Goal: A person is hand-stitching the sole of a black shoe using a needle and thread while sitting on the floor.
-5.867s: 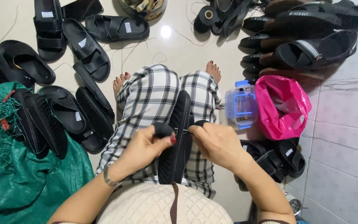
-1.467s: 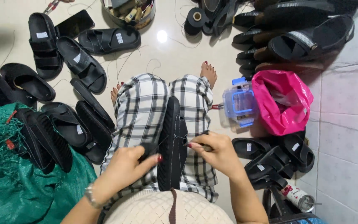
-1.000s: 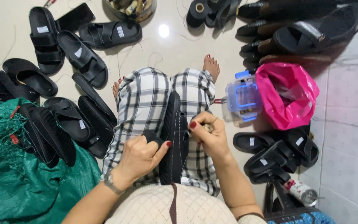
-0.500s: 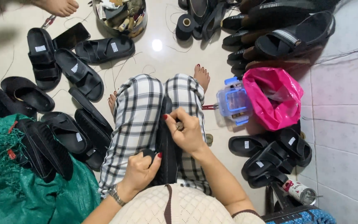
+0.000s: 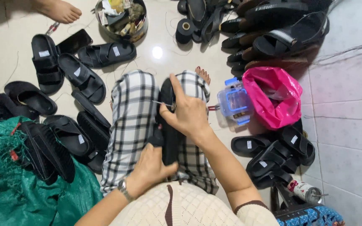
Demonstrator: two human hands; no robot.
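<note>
Black sandal (image 5: pixel 169 125) lies lengthwise along the lap between the checked-trouser legs, standing on its edge, toe end pointing away from the body, heel end toward the torso. Matte black, long and narrow from this angle; strap detail not clear. Near end is gripped by the left hand (image 5: pixel 151 167), far half is covered by the right hand (image 5: pixel 187 113). A thin metal needle (image 5: pixel 164 104) is pinched in the right hand's fingertips, lying roughly level and pointing left, tip touching the sandal's upper edge.
</note>
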